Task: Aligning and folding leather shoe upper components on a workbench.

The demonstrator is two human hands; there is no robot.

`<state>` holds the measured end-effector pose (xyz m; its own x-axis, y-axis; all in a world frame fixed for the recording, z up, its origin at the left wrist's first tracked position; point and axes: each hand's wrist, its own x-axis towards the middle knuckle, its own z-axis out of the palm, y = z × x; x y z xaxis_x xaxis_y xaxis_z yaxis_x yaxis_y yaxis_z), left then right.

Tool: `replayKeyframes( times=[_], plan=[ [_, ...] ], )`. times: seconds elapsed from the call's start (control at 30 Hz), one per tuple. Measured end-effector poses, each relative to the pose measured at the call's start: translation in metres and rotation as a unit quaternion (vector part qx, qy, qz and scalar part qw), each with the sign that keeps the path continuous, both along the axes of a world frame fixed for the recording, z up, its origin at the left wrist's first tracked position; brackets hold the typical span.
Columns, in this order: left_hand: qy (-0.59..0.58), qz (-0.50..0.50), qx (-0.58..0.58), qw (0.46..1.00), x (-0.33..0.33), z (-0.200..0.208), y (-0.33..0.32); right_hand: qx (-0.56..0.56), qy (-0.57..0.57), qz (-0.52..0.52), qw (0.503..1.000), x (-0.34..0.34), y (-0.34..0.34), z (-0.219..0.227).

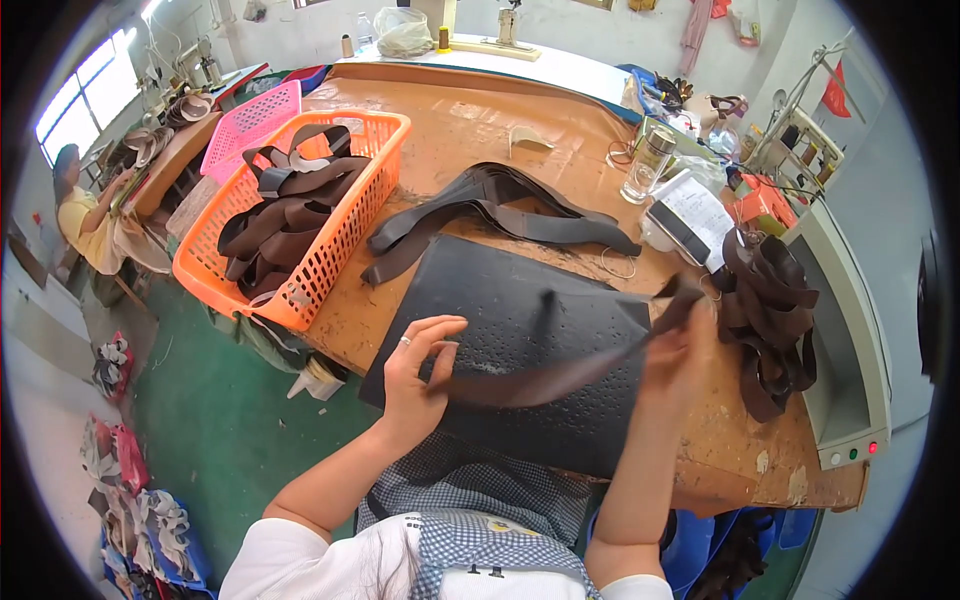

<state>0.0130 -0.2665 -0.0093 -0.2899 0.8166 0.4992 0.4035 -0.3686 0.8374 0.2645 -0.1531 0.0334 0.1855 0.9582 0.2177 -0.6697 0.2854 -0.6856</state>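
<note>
A dark brown leather-like strip (540,386) stretches between my two hands over a pitted black board (500,300) on the bench. My left hand (418,375), with a ring on it, is closed on the strip's left end. At the board's right edge my right hand (682,350) is closed round the other part of the strip. That hand is smeared by motion, and a fold of strip (680,298) rises above its fingers. Beyond the board lies a flat bundle of dark strips (500,205). A small dark upright shape on the board is too blurred to name.
An orange basket (375,190) full of brown strips stands at the left, beside a pink basket (255,125). A pile of brown strips (768,315) lies right, by a grey machine frame (850,330). A glass jar (650,165) and notebook (690,215) sit behind. Someone sits far left.
</note>
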Motion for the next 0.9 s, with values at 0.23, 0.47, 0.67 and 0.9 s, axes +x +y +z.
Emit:
replayKeyframes(
  times=[0.23,0.47,0.67,0.9],
  plan=[
    [-0.066,0.071,-0.019,0.995,-0.002,-0.017,-0.006,0.012,0.006,-0.120,0.993,-0.001,0.005,0.022],
    [-0.219,-0.352,-0.391,0.822,0.019,-0.018,-0.032,-0.262,-0.103,0.171,0.944,-0.039,-0.089,-0.080],
    [-0.155,-0.283,-0.237,0.916,0.017,-0.006,0.010,-0.195,0.101,0.135,0.966,-0.018,-0.017,0.005],
    [-0.182,-0.307,-0.224,0.907,0.021,0.004,0.001,-0.035,0.187,0.129,0.973,-0.016,-0.001,0.014]
  ],
)
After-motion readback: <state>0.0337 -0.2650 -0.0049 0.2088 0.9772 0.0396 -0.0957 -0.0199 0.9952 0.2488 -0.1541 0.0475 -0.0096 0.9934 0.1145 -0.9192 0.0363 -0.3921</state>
